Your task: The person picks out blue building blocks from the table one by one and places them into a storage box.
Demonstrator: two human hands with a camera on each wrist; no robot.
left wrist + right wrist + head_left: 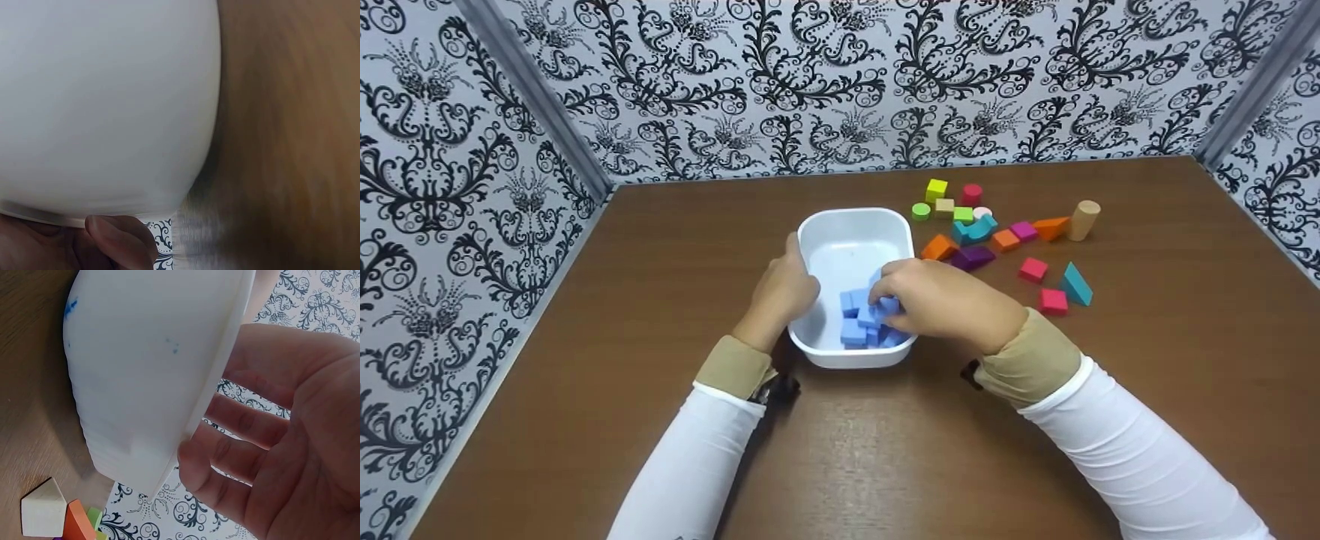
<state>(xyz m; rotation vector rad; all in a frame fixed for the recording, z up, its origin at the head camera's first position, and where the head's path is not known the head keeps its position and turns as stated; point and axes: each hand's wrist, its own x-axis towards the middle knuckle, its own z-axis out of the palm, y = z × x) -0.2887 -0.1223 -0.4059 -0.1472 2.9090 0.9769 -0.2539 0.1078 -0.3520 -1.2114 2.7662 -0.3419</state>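
Observation:
In the head view a white plastic tub [851, 361] stands on the table, with several light blue blocks [853, 331] piled in its near right part. My left hand [786, 289] grips the tub's left rim; in the left wrist view a fingertip [121, 242] shows at that rim. Over the right rim reaches my right hand [949, 300], its bent fingers down among the blue blocks. Whether they pinch a block cannot be made out. The right wrist view shows the tub's outer wall [140, 371] beside that hand [270, 439], whose fingertips are partly hidden by the rim.
Right of the tub lie loose coloured blocks: a purple block [973, 258], a teal curved block [975, 229], a teal triangle [1076, 285], a red block [1053, 301] and others. A wooden cylinder [1084, 220] stands upright. Patterned walls [840, 90] border the brown table [697, 247].

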